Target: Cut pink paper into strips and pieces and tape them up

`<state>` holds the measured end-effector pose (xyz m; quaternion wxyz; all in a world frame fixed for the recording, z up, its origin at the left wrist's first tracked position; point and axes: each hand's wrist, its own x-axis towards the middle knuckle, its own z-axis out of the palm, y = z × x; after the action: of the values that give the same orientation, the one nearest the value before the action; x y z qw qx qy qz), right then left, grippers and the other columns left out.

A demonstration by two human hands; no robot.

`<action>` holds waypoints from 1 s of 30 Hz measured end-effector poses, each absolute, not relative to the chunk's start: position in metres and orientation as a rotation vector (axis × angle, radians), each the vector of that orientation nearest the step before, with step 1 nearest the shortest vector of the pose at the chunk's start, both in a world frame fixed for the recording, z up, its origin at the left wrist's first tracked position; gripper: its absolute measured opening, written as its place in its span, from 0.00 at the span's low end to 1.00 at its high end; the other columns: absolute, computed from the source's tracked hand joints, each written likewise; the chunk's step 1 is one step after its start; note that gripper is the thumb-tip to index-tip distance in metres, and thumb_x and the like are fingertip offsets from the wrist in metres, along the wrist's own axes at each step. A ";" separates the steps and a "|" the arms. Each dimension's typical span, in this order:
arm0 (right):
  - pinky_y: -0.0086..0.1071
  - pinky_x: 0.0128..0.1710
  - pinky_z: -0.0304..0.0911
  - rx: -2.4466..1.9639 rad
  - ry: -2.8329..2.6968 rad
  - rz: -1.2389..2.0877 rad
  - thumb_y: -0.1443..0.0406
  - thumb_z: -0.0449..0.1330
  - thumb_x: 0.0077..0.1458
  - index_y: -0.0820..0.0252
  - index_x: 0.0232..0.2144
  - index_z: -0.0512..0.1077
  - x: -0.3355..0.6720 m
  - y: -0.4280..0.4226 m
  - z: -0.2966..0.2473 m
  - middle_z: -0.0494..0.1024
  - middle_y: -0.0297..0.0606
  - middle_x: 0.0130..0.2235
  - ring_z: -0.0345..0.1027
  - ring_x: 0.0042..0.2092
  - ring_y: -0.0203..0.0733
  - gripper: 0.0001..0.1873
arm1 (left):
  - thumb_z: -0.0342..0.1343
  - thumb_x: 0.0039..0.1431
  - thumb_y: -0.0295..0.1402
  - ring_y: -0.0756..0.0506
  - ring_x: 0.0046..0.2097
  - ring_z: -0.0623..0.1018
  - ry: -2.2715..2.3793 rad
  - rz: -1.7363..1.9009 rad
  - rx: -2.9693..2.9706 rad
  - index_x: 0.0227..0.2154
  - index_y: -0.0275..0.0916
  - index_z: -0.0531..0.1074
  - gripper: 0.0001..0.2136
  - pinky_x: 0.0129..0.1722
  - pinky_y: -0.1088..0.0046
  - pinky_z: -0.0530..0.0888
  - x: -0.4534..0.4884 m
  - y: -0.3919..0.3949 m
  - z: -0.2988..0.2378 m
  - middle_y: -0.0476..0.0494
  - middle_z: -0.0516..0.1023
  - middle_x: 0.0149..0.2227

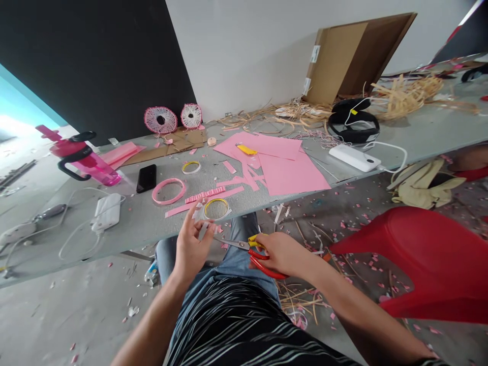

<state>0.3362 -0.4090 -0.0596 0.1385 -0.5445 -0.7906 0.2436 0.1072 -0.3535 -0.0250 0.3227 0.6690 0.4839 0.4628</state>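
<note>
Right grip: curled round scissors; left grip: pinching pale strip near blades

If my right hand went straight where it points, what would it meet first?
Probably your left hand: the red-and-yellow-handled metal scissors in your right hand point towards it, though depth is unclear.

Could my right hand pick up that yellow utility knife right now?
Probably not as is: your right hand is holding scissors, though the yellow utility knife itself lies uncovered on pink paper.
</note>
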 end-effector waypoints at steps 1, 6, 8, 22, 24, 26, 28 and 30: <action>0.34 0.30 0.51 -1.559 -2.296 0.711 0.56 0.65 0.56 0.61 0.38 0.75 0.336 -0.410 -0.061 0.81 0.43 0.32 0.72 0.32 0.45 0.14 | 0.58 0.59 0.32 0.46 0.41 0.82 1.297 1.254 1.794 0.65 0.45 0.59 0.31 0.47 0.65 0.78 0.105 -0.351 -0.026 0.46 0.82 0.40; 0.33 0.26 0.50 -1.537 -2.197 0.862 0.58 0.64 0.56 0.58 0.31 0.74 0.342 -0.419 -0.071 0.78 0.39 0.27 0.68 0.27 0.41 0.09 | 0.54 0.63 0.31 0.37 0.61 0.72 1.497 1.277 2.330 0.58 0.46 0.71 0.20 0.59 0.53 0.70 0.090 -0.334 -0.035 0.37 0.72 0.61; 0.32 0.26 0.51 -1.576 -2.107 0.923 0.61 0.63 0.57 0.58 0.30 0.73 0.348 -0.423 -0.075 0.78 0.38 0.26 0.67 0.25 0.40 0.07 | 0.56 0.62 0.33 0.33 0.66 0.66 1.507 1.115 2.535 0.52 0.45 0.76 0.16 0.63 0.47 0.65 0.087 -0.326 -0.045 0.36 0.67 0.65; 0.31 0.30 0.60 -1.543 -1.698 1.083 0.56 0.62 0.56 0.56 0.32 0.64 0.356 -0.417 -0.100 0.76 0.35 0.30 0.69 0.30 0.41 0.13 | 0.60 0.58 0.39 0.32 0.61 0.70 1.487 1.034 2.320 0.35 0.43 0.80 0.08 0.61 0.47 0.68 0.083 -0.321 -0.056 0.37 0.74 0.56; 0.31 0.29 0.59 -1.529 -1.679 1.067 0.55 0.64 0.53 0.56 0.30 0.62 0.352 -0.413 -0.099 0.74 0.33 0.29 0.66 0.29 0.39 0.16 | 0.60 0.58 0.42 0.34 0.59 0.72 1.481 1.029 2.262 0.35 0.44 0.79 0.09 0.58 0.51 0.71 0.082 -0.327 -0.048 0.38 0.74 0.55; 0.30 0.29 0.59 -1.474 -1.611 1.061 0.54 0.64 0.51 0.55 0.29 0.61 0.345 -0.408 -0.097 0.72 0.31 0.27 0.63 0.28 0.38 0.17 | 0.59 0.58 0.44 0.34 0.59 0.72 1.458 1.015 2.239 0.34 0.44 0.79 0.10 0.59 0.52 0.71 0.082 -0.332 -0.041 0.39 0.73 0.56; 0.31 0.30 0.61 -1.393 -1.445 1.050 0.54 0.63 0.49 0.55 0.29 0.61 0.335 -0.401 -0.093 0.70 0.30 0.27 0.63 0.29 0.37 0.16 | 0.59 0.58 0.45 0.33 0.61 0.71 1.429 0.984 2.228 0.33 0.43 0.80 0.11 0.61 0.48 0.69 0.082 -0.338 -0.038 0.38 0.73 0.57; 0.33 0.32 0.65 -1.325 -1.278 1.025 0.55 0.61 0.48 0.55 0.31 0.62 0.324 -0.393 -0.087 0.72 0.32 0.29 0.65 0.30 0.38 0.14 | 0.60 0.57 0.44 0.31 0.63 0.69 1.409 0.956 2.233 0.32 0.44 0.80 0.10 0.62 0.45 0.67 0.083 -0.342 -0.038 0.37 0.72 0.58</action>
<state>0.3241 -0.3930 -0.0867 0.4946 -0.5466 -0.5273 0.4227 0.0830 -0.3418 -0.0384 0.1661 0.7841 0.4948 0.3357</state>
